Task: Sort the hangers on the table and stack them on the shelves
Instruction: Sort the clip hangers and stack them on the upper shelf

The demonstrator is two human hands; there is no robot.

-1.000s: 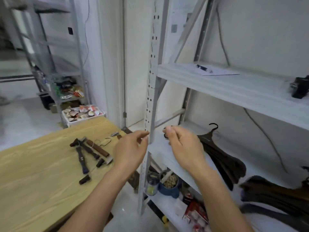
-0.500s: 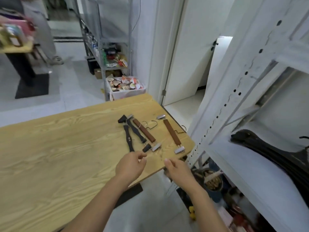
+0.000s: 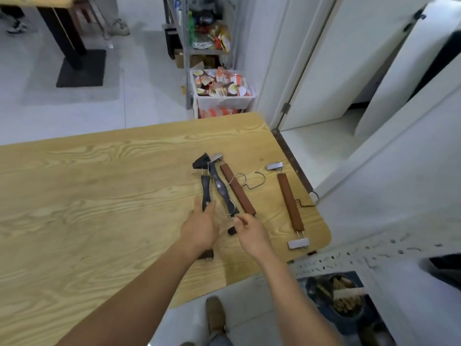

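From my remote seat I saw four clip hangers lying on the table (image 3: 74, 196), all near its right end. Two were dark and two brown. The first dark hanger (image 3: 206, 186) and the second dark hanger (image 3: 219, 188) lay side by side, their far clips overlapping. The near brown hanger (image 3: 238, 191) lay just beside the second dark one, and its wire hook curled out to the right. The far brown hanger (image 3: 290, 203) lay well apart from the rest, close to the table's right edge, with its hook poking past that edge.

The left hand (image 3: 200, 228) was flat and relaxed, fingers straight, lying over the near part of the first dark hanger. The hand hid whether the palm pressed on it. The right hand (image 3: 249, 233) had its fingers lightly curled, thumb and forefinger tips just beside the wire hook of the second dark hanger. I could not tell whether they pinched the wire or only came near it.

The perforated shelf post (image 3: 361, 253) ran across the lower right. A bin (image 3: 222, 88) of packets stood on the floor beyond the table.
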